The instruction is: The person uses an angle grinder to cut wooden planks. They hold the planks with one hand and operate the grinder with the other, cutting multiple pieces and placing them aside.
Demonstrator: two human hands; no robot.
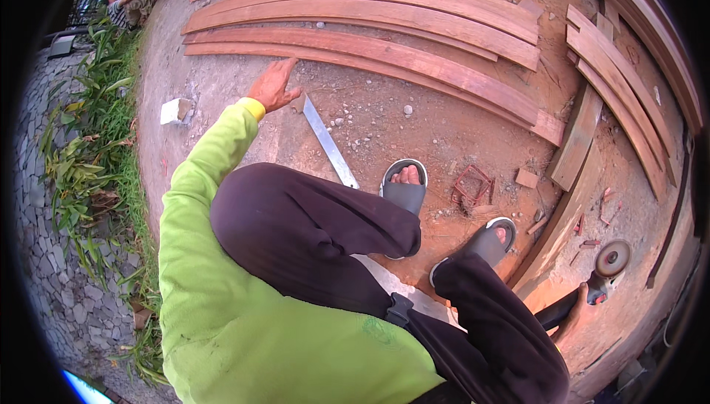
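- Left hand stretched out, fingers spread, at the near edge of the reddish planks lying on the dirt
- Metal ruler flat on the ground just beside that hand
- Right hand grips an angle grinder, its disc facing up
- Grey sandals on both feet

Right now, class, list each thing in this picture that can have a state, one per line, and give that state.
Left hand: open, fingers spread, reaching toward the nearest plank, holding nothing.
Right hand: closed around the grinder's handle.
Grinder: held low, disc facing up; spinning or not cannot be told.
Metal ruler: lying flat on the ground, untouched.
Planks: laid flat side by side on the ground.
Sandals: on both feet.
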